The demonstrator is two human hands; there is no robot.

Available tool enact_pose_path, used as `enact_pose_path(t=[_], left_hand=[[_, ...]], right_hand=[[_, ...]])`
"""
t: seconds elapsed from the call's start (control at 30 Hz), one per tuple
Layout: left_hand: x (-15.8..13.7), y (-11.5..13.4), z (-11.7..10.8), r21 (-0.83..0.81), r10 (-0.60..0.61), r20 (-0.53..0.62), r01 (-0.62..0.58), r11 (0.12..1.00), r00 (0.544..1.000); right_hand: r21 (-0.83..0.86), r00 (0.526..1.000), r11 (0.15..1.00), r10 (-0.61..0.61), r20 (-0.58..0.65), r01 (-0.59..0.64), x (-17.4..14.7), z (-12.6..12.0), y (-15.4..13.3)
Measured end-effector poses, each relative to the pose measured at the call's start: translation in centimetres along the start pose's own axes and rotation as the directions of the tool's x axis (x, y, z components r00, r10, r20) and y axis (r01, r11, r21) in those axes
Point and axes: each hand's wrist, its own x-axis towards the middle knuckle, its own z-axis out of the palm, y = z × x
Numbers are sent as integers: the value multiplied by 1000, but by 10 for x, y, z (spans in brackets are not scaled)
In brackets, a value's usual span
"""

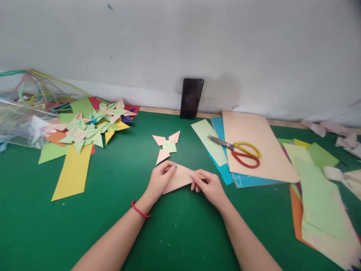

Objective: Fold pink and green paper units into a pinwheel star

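A folded peach paper strip (179, 179) is held between my two hands, just above the green table. My left hand (162, 177) grips its left end, thumb on top and fingers curled behind. At the strip's right end, my right hand (207, 185) pinches the paper between thumb and fingers. Just beyond my hands lies a folded pinwheel-like paper piece (169, 146) with a light green middle and peach points. To the right, scissors (235, 148) with a yellow and a red handle rest on a stack of peach sheets (262, 131).
A dark phone (191, 98) leans against the wall. Many folded paper stars (93, 126) pile up at the left, beside a clear plastic bag (21, 124) and a yellow strip (72, 173). Green paper strips (321, 199) lie at the right, near a white roll (332, 173).
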Motion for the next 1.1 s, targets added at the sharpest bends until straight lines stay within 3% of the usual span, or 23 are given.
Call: enact_pose_path(t=[0.23,0.37,0.47,0.57,0.7,0.9,1.0,1.1], left_hand=[[1,-3,-1,-27,-14,-39,13,1000,999],[3,-1,-5,-337,-80,-14,71,939,997],[4,0,-5,-448,-72,72,97,889,995],[3,2,-2,-261,-31,201,84,962,979],[-1,3,3,-61,25,353,-4,998,935],[-4,-1,4,72,-56,215,41,997,975],[-1,-3,5,50,-95,161,88,995,982],[1,-4,5,83,-117,126,107,991,985]], right_hand=[[9,997,999,-39,-68,40,-3,0,2],[50,998,998,-29,-62,32,-1,0,7],[162,986,986,-7,-167,34,2,-1,8],[248,963,968,23,-268,45,4,-1,7],[251,973,967,18,-229,41,4,0,5],[114,991,993,-27,-128,41,0,4,7],[-24,968,997,-75,-239,72,1,3,6],[-227,898,969,-186,-398,100,3,-8,3]])
